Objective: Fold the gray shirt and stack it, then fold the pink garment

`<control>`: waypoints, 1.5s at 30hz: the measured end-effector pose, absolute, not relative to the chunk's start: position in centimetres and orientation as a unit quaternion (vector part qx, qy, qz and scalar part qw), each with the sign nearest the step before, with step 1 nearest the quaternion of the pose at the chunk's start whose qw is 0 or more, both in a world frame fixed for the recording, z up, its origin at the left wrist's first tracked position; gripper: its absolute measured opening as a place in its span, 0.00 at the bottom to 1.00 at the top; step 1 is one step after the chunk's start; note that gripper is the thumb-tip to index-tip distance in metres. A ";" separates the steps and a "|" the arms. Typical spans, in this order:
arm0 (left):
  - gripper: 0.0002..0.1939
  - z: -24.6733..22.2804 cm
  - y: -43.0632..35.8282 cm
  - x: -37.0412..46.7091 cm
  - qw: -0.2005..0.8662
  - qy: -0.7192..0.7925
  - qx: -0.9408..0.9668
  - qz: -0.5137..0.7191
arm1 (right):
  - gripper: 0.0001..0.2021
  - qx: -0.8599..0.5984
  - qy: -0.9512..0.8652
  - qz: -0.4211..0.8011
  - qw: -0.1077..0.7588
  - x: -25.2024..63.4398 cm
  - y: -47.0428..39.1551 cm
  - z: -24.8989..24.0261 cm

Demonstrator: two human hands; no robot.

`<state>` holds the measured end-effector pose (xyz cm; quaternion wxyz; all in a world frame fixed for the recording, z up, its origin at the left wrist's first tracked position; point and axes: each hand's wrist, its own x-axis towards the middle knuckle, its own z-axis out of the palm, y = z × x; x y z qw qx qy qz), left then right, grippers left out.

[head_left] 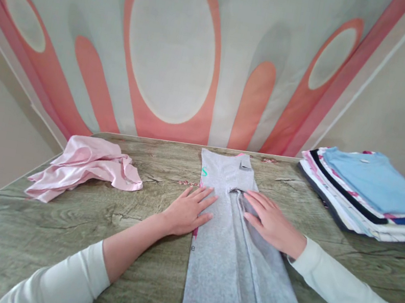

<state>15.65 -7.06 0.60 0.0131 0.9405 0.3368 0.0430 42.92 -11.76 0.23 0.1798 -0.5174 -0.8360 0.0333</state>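
A grey garment (214, 267) lies lengthwise on the wooden table, its left side folded straight and its right side flaring out toward the near edge. Bits of green and pink print show along its left edge. My left hand (188, 211) rests with fingers spread on that left edge, at mid-length. On the right, my right hand (271, 220) lies on a folded-over part of the garment, fingers stretched out, with the fingertips by a raised fold.
A crumpled pink cloth (87, 166) lies at the left of the table (161, 165). At the right back stands a stack of folded clothes (371, 185), light blue on top. Behind the table hangs a patterned backdrop (234, 74).
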 end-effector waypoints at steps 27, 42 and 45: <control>0.19 2.6 -9.7 13.6 0.106 0.339 0.932 0.072 | 0.20 -0.531 -0.833 -0.033 0.153 43.3 -6.0 -1.7; 0.04 2.5 -14.6 12.0 0.287 0.430 0.832 0.201 | 0.13 -0.403 -0.865 0.095 0.283 38.9 -12.7 0.6; 0.04 2.7 -14.6 12.1 0.286 0.441 0.831 0.185 | 0.12 -0.407 -0.862 0.105 0.283 39.0 -12.7 0.4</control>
